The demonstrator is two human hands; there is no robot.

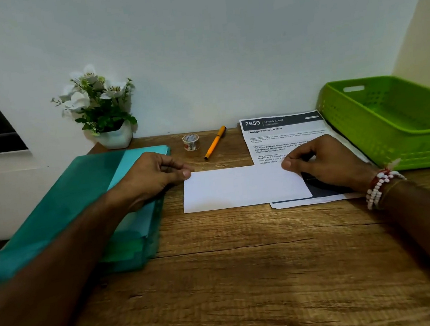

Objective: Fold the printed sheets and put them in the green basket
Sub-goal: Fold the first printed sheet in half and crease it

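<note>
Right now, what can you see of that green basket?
The green basket is a shallow rectangular tray of bright plastic, walls pierced with small holes, a slot handle in its far end. It stands level on the wooden table at the right, by the wall, partly cut off by the picture's edge. What shows inside is empty. A printed sheet lies close on its left. The left hand and right hand do not touch it.

Both forearms stretched forward, left hand (156, 175) curled in a pinch, right hand (327, 162) pinching likewise, thumbs pointing inward
</note>
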